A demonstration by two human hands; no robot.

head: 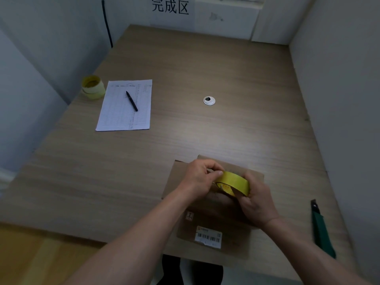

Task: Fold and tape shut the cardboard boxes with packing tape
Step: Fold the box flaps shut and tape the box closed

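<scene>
Brown cardboard box (207,221), barcode label on its near face, lies under both hands. Right hand (257,200) grips the yellow tape roll (233,183); left hand (198,178) pinches its edge.

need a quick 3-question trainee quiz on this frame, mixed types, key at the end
1. True or false: the pen lies on the sheet of paper.
2. Which hand wraps round the body of the yellow tape roll above the cardboard box?
A. left hand
B. right hand
C. neither
3. Fill in: the green utility knife lies on the table to the ___ of the box.

Key: 1 true; 2 B (the left hand pinches at the roll's edge); 3 right.
</scene>
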